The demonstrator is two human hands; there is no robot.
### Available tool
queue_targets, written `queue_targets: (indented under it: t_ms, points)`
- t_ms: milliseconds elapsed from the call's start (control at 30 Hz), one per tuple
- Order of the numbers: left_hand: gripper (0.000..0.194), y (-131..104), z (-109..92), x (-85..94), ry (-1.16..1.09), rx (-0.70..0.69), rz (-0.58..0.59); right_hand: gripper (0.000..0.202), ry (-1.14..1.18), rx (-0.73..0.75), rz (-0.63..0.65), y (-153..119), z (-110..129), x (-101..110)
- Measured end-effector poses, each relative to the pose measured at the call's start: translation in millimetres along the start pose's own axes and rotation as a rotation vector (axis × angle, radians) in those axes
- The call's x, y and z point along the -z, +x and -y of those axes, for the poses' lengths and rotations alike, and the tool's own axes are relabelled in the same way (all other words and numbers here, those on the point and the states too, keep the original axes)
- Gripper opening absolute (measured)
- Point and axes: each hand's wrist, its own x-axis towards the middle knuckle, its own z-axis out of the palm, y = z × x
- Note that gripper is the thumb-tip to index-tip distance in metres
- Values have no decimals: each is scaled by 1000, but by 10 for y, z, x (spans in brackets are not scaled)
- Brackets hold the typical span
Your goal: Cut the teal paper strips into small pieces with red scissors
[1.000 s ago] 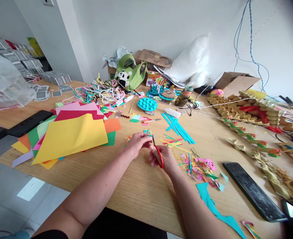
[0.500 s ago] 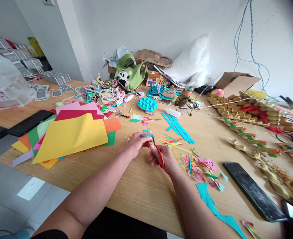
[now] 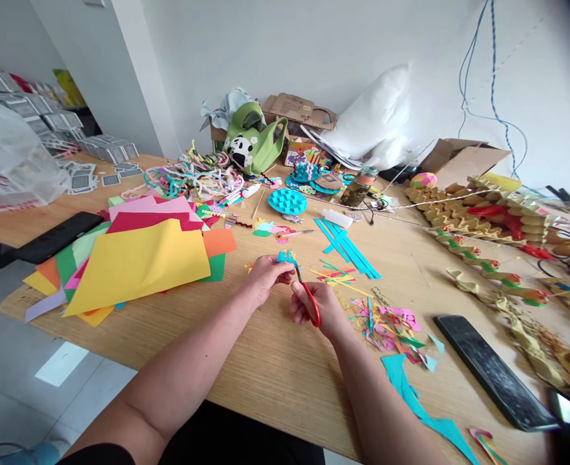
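Between the thumb and fingers of my left hand (image 3: 267, 278) is a small piece of blue paper (image 3: 285, 257). My right hand (image 3: 316, 305) is closed round the red handles of a pair of scissors (image 3: 311, 303). The dark blades point up and left and meet the paper's lower right edge; whether they are apart is too small to tell. Tiny yellow and blue paper bits lie on the table just beyond my fingers. Right of my right hand lies a heap of coloured paper scraps (image 3: 386, 323), with thin paper strips (image 3: 336, 276) above it.
Stacked coloured paper (image 3: 142, 265) lies to the left. Long blue strips (image 3: 346, 248) and a round blue paper piece (image 3: 287, 201) are farther back. A phone (image 3: 496, 371) and blue offcuts (image 3: 423, 407) lie at right. A green panda bag (image 3: 253, 145) stands by the wall.
The blue paper in my left hand has turned a little and shows more of its flat face. My right hand and the scissors stay almost in place.
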Motion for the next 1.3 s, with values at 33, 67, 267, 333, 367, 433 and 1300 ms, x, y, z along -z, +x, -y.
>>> queue_targets:
  t_ms: [33, 67, 267, 333, 367, 433, 1300]
  points:
    - [9, 0, -7, 2, 6, 2, 1, 52, -4, 1, 4, -2, 3, 0]
    - [9, 0, -15, 6, 12, 6, 3, 52, -9, -1, 7, -4, 6, 0]
    - [8, 5, -43, 26, 28, 31, 18, 51, -9, -8, 20, -3, 5, 8]
    - [9, 6, -41, 29, 28, 28, 27, 51, 3, -8, 25, 0, -5, 12]
    - [9, 6, -37, 30, 27, 26, 32, 51, 12, -9, 29, 2, -10, 13]
    - [10, 9, -27, 32, 23, 25, 42, 51, 28, -7, 38, 7, -20, 14]
    - [14, 32, 28, 43, 24, 28, 80, 52, 38, 4, 25, 16, -47, 16]
